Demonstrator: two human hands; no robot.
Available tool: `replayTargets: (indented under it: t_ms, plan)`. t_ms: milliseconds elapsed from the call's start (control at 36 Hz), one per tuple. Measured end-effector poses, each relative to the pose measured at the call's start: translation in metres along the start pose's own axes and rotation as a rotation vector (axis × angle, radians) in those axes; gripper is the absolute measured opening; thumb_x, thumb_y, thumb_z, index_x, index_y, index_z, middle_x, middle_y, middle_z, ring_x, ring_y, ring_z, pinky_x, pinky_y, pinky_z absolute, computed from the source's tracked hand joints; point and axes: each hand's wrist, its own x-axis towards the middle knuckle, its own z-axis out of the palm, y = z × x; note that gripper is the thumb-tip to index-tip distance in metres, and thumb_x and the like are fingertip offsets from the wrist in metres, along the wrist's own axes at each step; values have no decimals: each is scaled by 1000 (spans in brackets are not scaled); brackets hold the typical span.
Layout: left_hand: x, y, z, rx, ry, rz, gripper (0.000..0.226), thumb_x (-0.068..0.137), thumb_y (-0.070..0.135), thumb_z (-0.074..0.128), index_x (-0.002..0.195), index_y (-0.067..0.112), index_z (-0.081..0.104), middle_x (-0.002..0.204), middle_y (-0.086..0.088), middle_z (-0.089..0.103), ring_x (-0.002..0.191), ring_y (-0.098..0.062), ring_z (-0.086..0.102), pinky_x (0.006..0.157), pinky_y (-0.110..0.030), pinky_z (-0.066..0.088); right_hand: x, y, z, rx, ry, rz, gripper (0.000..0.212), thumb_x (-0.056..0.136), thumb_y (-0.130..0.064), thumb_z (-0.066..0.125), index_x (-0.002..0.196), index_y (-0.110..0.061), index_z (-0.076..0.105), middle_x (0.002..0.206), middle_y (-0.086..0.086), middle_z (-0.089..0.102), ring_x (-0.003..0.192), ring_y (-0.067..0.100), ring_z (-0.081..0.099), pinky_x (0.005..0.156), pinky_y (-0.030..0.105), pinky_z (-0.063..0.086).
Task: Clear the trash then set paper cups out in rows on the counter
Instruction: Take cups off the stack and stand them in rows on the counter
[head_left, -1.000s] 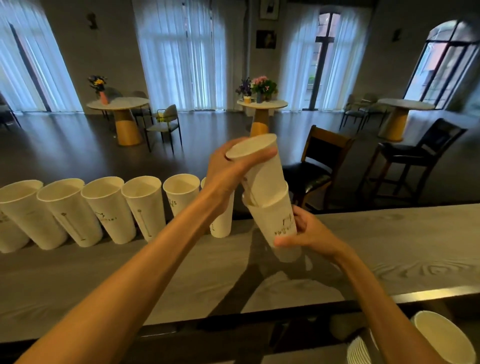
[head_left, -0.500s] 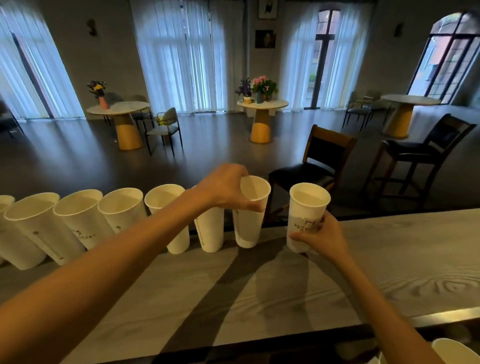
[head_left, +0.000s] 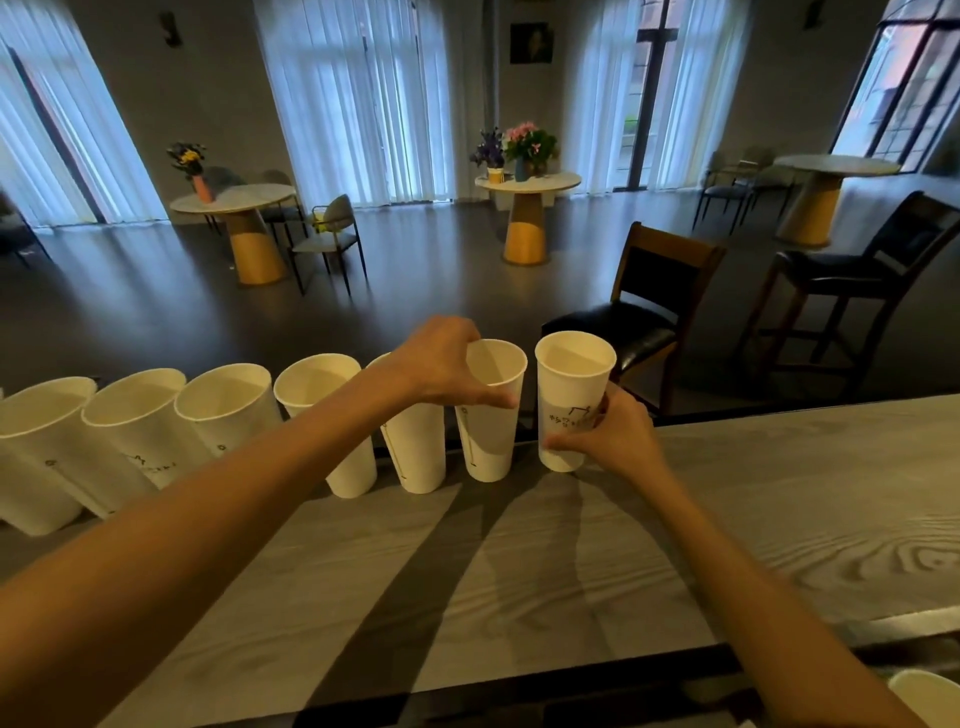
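A row of several tall white paper cups (head_left: 228, 415) runs along the far edge of the grey wood-grain counter (head_left: 753, 509). My left hand (head_left: 441, 364) grips the rim of one cup (head_left: 491, 436) that stands on the counter near the row's right end. My right hand (head_left: 608, 436) holds the side of the rightmost cup (head_left: 569, 379), which also stands upright on the counter, close beside the other. My left forearm hides part of two cups in the row.
A dark wooden chair (head_left: 649, 306) and a bar stool (head_left: 852, 275) stand just beyond the counter. Round tables with flowers (head_left: 524, 182) are farther off. More white cups (head_left: 924, 696) show at the bottom right, below the counter's near edge.
A second ago I pulled two nested cups apart in the air. Both cups have come down onto the counter at the row's right end, the right one now closer to the left one.
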Motion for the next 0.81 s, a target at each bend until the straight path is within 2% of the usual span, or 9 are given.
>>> replayTargets:
  t_ms: [194,361,444,556,639,722,806]
  plan:
    - [-1,3,2,10,6,-5,76,69,61,84,122,11,61,114,-6,66,99,-19,62,84,-37,59,5,0,4,-23,9,35,83,56,-28,94,128,-18,54,127,4,64,117,23,60,84,34,52]
    - [1,2,1,25,-11,-1,82,64,65,85,123,14,60,113,-3,65,98,-18,61,85,-38,59,3,3,3,-33,-23,56,86,57,-26,94,132,-16,52,128,5,63,120,24,59,93,45,54]
    - [-1,-1,1,29,-24,-6,88,62,66,85,128,16,56,120,-3,64,102,-18,61,86,-37,58,1,5,2,-59,-72,87,88,58,-28,94,134,-16,50,129,4,62,121,25,58,95,47,54]
    - [-6,-1,-1,14,-62,-26,100,64,62,86,143,15,46,137,-6,57,118,-22,57,88,-31,51,-6,7,-3,-79,-121,151,102,54,-31,96,138,-18,40,134,4,56,121,24,57,96,46,54]
    - [-13,3,-9,12,-67,-37,113,64,63,86,152,16,35,151,-7,48,133,-27,50,103,-39,48,-13,4,-11,-101,-153,163,110,54,-29,96,143,-18,33,140,7,51,129,26,50,101,45,49]
    - [-25,15,-21,-8,-5,-3,119,63,64,86,157,19,28,159,-5,39,143,-28,40,115,-51,40,-24,-3,-25,-98,-143,161,124,54,-29,97,152,-16,22,148,10,43,137,29,42,107,47,44]
    - [-41,33,-35,-41,136,121,106,68,62,85,153,19,38,155,-4,43,140,-26,43,114,-47,41,-38,-13,-45,-79,-101,126,128,51,-31,98,152,-18,20,149,12,42,137,30,43,107,50,45]
